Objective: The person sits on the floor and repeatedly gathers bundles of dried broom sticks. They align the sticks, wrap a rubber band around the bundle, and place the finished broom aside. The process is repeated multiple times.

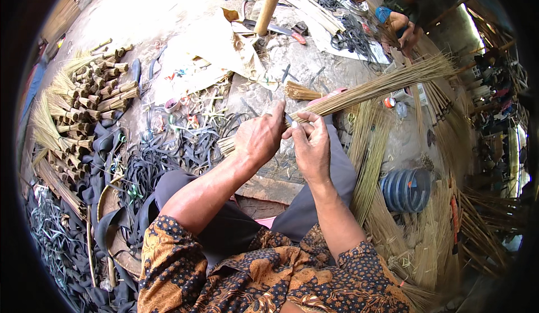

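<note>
A bundle of thin straw-coloured sticks (370,90) lies slantwise across my lap, its cut ends at the left and its loose, feathery tips at the upper right. Wrapped round it near the cut ends is my left hand (259,135), closed. My right hand (313,147) is closed in a pinch just beside it, on a dark strip (288,119) that shows between the two hands. How far the strip goes round the bundle is hidden by my fingers. A shorter stick bundle (302,92) lies just beyond.
Finished bundles (84,102) are heaped at the left, above black rubber strips (149,161). Long loose sticks (373,167) and a blue ribbed container (405,190) lie at the right. Ahead are a wooden post (269,7) and a red-handled knife (295,35). Another person (401,12) sits far right.
</note>
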`<state>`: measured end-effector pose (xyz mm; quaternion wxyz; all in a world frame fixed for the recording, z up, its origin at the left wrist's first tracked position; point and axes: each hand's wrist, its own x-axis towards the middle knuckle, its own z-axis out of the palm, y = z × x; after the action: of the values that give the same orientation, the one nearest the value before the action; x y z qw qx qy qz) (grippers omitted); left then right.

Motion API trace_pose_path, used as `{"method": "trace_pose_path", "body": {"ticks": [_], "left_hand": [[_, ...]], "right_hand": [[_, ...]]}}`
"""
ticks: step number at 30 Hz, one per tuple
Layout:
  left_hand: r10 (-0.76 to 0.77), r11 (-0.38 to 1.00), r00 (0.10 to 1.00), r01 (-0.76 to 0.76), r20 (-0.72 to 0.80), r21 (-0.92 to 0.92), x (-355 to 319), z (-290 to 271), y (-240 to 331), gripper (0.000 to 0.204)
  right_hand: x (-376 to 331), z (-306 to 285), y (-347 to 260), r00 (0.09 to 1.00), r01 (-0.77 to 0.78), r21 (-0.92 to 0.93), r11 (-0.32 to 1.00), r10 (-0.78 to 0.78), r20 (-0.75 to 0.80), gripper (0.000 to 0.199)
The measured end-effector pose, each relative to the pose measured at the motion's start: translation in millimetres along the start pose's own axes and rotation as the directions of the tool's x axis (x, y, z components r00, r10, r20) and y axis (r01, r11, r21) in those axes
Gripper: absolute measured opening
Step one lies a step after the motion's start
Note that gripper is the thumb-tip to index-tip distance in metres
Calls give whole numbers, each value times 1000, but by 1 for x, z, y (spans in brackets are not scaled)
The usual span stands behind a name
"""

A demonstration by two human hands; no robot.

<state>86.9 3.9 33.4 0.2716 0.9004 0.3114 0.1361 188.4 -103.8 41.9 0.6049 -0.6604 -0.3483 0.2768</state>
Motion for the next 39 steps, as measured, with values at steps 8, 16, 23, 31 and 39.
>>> {"method": "trace_pose_path", "body": {"ticks": [8,16,23,31,39], "left_hand": [[-32,999,999,32,-10,-29,-3,-3,-10,23],[3,949,982,56,187,-310,-6,-30,-1,33],[371,549,837,150,401,-822,-36,-18,27,33],[545,478,403,572,735,-667,-34,-7,17,31],[66,974,938,14,340,-228,-25,12,7,35]], "right_hand": [[-23,-15,0,983,-134,6,991,133,126,29],[-65,-81,9,962,196,-490,850,-71,262,26],[-46,-107,35,943,305,-608,733,-144,300,4],[-9,-82,18,699,665,-311,679,-417,581,17],[-7,-69,-38,894,89,-730,678,268,359,27]]}}
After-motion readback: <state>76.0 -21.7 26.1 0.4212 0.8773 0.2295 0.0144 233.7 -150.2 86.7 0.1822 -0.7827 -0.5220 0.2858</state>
